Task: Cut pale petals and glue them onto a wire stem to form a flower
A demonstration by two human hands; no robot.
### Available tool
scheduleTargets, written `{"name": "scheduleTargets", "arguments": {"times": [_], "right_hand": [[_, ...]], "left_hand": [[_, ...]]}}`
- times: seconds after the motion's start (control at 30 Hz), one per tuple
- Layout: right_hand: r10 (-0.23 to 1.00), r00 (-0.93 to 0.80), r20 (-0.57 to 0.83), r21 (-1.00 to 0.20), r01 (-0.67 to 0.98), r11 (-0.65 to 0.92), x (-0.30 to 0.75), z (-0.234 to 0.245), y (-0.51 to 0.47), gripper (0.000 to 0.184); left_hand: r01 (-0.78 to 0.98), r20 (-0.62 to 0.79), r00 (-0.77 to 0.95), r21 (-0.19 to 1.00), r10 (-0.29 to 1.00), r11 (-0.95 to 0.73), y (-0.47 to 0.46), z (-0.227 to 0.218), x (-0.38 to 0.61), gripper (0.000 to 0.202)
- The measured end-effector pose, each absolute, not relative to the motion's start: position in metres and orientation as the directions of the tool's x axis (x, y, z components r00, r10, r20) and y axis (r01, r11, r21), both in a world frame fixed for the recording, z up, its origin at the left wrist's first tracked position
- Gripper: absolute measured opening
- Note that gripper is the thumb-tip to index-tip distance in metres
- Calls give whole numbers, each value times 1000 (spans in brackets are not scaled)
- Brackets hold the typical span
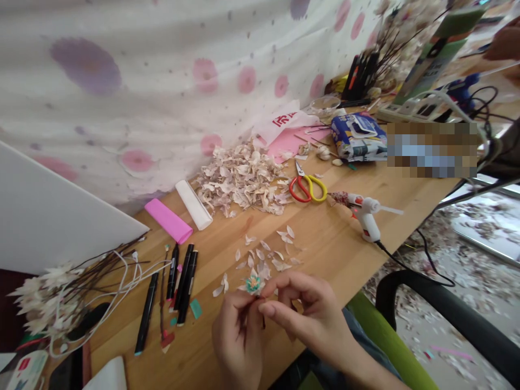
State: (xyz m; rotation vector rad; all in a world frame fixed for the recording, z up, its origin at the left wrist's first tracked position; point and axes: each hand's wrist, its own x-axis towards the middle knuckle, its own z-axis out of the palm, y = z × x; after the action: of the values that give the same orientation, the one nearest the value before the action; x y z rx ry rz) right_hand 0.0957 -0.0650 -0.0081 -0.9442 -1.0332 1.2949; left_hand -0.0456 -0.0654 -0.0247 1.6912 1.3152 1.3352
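A small handmade flower [253, 284], teal with an orange-yellow centre, stands up between my two hands. My left hand [239, 333] is closed, with thumb and finger pinching it just under the head. My right hand [311, 311] comes in from the right, its thumb and forefinger pinched at the base of the same flower. Part of a thin dark stem shows below the fingers; the exact grip is hidden. Loose pale petals [264, 260] lie scattered on the wooden table just beyond.
Behind lies a heap of dried petals [239, 173]. Scissors [304, 187] and a white hot glue gun [363, 214] with its cord are to the right. Black markers [189, 284], pink crepe paper [168, 219] and white cables [122, 292] lie left. Another person's hand [504, 43] shows top right.
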Motion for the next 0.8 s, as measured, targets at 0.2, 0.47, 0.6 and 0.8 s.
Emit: {"name": "scheduleTargets", "arguments": {"times": [0.2,0.47,0.6,0.8], "right_hand": [[997,-63,-55,-862,-501,-79,95,-19,-62,26],[962,-119,-245,-637,-728,-253,86,-28,-56,37],[975,-90,-204,-661,-722,-205,87,-28,-56,35],[991,-39,-127,-719,-685,-119,85,-36,-59,31]], "left_hand": [[428,372,86,824,924,-371,-64,-21,-49,5],[318,233,69,917,970,-243,-63,-19,-40,13],[274,188,46,942,981,-193,-62,-19,-36,15],[188,203,37,960,979,-206,-60,-18,-33,19]]}}
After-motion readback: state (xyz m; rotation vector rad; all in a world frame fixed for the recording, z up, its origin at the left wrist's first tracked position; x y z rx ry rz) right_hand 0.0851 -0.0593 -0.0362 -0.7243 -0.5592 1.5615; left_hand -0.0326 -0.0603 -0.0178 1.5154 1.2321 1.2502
